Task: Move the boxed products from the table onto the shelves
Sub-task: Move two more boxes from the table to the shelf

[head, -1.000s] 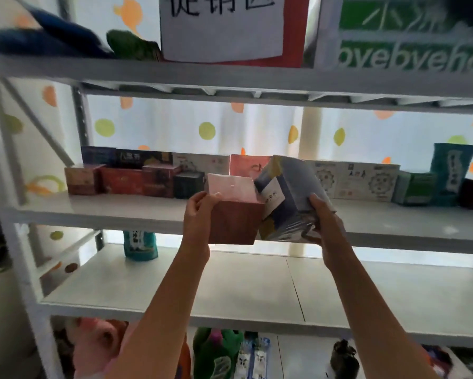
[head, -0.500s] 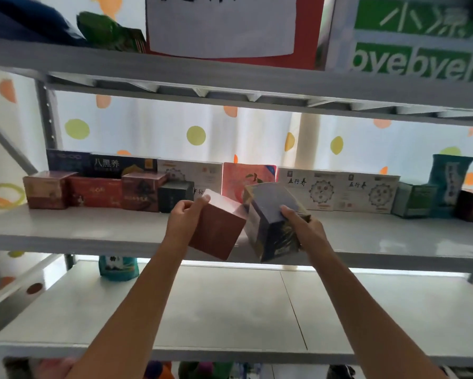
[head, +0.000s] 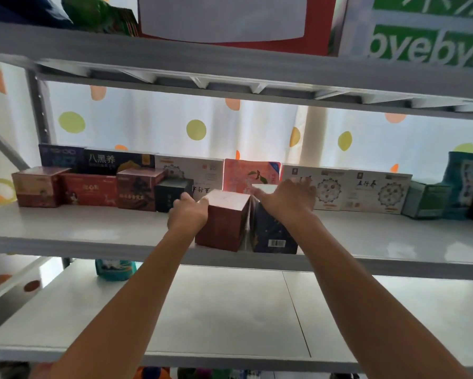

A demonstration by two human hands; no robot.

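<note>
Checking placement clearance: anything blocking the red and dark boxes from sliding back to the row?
Nothing visible. The red box and dark box sit at the shelf front edge, with bare shelf behind them up to the back row of boxes.

A green sign (head: 432, 36) on the top shelf reads "byebye" in white letters, cut off at the right edge. On the middle shelf, a dark box (head: 115, 162) in the back row carries "八黑养". A white box (head: 375, 191) further right shows "五行养" beside a round pattern. A navy box (head: 273, 236) at the front bears a barcode, its digits too small to read.
</note>
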